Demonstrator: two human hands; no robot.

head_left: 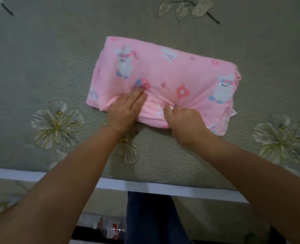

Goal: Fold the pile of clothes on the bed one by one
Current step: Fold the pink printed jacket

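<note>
A pink garment (172,71) printed with white rabbits and red flowers lies folded into a thick oblong on the bed, its long side running left to right. My left hand (126,110) lies on its near edge with fingers straight, pressing the cloth down. My right hand (184,120) is beside it at the near edge, its fingers curled and pinching a fold of the pink cloth. Between the two hands the fabric bunches into a small hollow. No pile of other clothes shows in the view.
The bed (40,67) is covered by a grey-green sheet with large pale flower prints. Its near edge has a white border (145,185). Below it are my dark trouser legs (151,217) and some small packets on the floor (107,228).
</note>
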